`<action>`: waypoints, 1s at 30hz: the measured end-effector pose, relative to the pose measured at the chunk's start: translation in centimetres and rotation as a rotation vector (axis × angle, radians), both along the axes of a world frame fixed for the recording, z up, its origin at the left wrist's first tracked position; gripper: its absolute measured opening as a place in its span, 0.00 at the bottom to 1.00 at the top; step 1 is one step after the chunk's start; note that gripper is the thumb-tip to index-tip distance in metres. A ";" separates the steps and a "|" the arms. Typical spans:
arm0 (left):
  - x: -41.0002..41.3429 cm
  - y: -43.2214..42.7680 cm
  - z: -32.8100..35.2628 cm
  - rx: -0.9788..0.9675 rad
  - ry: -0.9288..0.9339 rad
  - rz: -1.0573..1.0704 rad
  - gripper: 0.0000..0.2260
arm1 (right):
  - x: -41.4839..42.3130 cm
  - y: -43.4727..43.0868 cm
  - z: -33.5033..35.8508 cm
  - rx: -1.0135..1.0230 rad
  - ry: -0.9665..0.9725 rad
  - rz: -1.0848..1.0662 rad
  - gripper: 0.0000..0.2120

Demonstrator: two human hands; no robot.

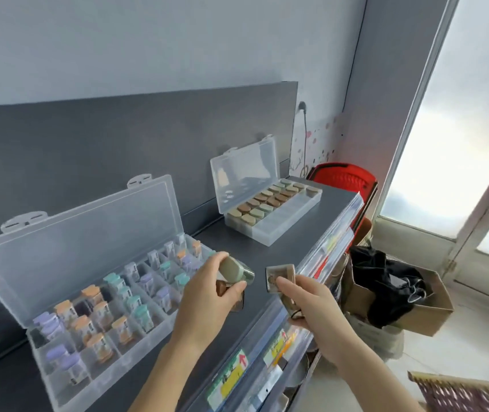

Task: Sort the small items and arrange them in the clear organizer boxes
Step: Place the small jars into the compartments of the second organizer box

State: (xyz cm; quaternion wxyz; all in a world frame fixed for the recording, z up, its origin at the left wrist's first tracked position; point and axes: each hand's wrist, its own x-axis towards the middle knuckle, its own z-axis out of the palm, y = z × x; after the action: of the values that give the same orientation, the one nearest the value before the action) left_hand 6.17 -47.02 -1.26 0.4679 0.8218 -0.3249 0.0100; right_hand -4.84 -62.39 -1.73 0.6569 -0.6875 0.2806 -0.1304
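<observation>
My left hand (pixel 207 295) grips a small olive-capped bottle (pixel 234 270) and a brown one (pixel 227 288) just below it, above the dark shelf (pixel 207 239). To its right, my right hand (pixel 305 301) pinches a clear square bottle (pixel 280 278) and holds another lower in the palm. A near clear organizer box (pixel 100 331) stands open on the left, with several purple, orange and teal capped bottles in its compartments. A far organizer box (pixel 285 215) is open too, with rows of brown, tan and green caps.
Clear plastic sleeves with labels (pixel 237 379) hang along the shelf's front edge. A cardboard box with a black bag (pixel 392 289) sits on the floor to the right, a red basket (pixel 343 175) behind it. A window fills the right side.
</observation>
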 end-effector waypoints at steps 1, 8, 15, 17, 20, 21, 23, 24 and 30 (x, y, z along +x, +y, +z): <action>1.2 -1.5 0.0 0.000 0.001 -0.001 0.20 | 0.9 -1.4 0.3 -0.017 0.009 -0.006 0.08; 8.6 -9.6 -0.2 0.090 -0.047 0.007 0.19 | 7.4 -9.6 0.9 -0.180 0.023 -0.078 0.09; 13.4 -15.6 -0.4 0.213 -0.088 0.037 0.21 | 13.5 -17.0 -0.8 -0.419 0.047 -0.061 0.23; 14.1 -16.8 -0.7 0.268 -0.074 0.059 0.22 | 15.1 -18.7 -0.9 -0.490 0.052 -0.025 0.18; 14.7 -18.3 -1.1 0.357 -0.046 0.091 0.22 | 17.6 -21.1 -1.1 -0.613 0.068 0.056 0.15; 14.8 -18.6 -1.1 0.385 -0.032 0.106 0.22 | 18.4 -21.7 -1.3 -0.670 0.078 0.095 0.15; 14.9 -19.3 -1.1 0.449 -0.007 0.144 0.22 | 19.7 -23.0 -1.7 -0.760 0.087 0.185 0.14; 14.9 -19.6 -1.0 0.483 0.006 0.163 0.22 | 20.3 -23.5 -1.9 -0.790 0.083 0.224 0.14; 15.3 -21.6 0.4 0.684 0.054 0.202 0.23 | 23.1 -26.1 -2.4 -0.849 0.008 0.392 0.13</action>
State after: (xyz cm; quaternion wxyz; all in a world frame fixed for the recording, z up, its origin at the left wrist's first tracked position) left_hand 21.46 -68.62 -0.91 0.1708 0.9588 -0.2143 -0.0747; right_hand 18.31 -88.44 -4.15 0.3286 -0.9361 0.0696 -0.1043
